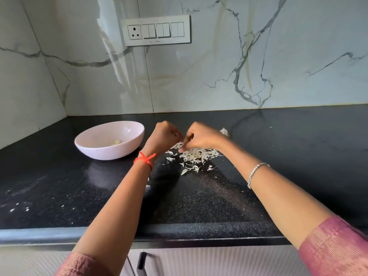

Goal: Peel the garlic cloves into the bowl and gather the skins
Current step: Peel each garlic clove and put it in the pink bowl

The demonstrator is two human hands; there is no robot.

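Observation:
A pale pink bowl [109,140] sits on the black counter at left, with a few peeled garlic cloves [116,142] inside. My left hand [162,136] and my right hand [200,137] meet just right of the bowl, fingers curled together above a heap of white garlic skins [196,155]. What they pinch between them is hidden by the fingers; it looks like a small clove. More loose skins [189,169] are scattered toward me from the heap.
A small clump of skin or garlic [224,132] lies behind my right wrist. The black counter [199,196] runs to a marble wall with a switch panel [156,30]. White specks dot the counter at front left [20,208]. A drawer handle [141,262] is below the edge.

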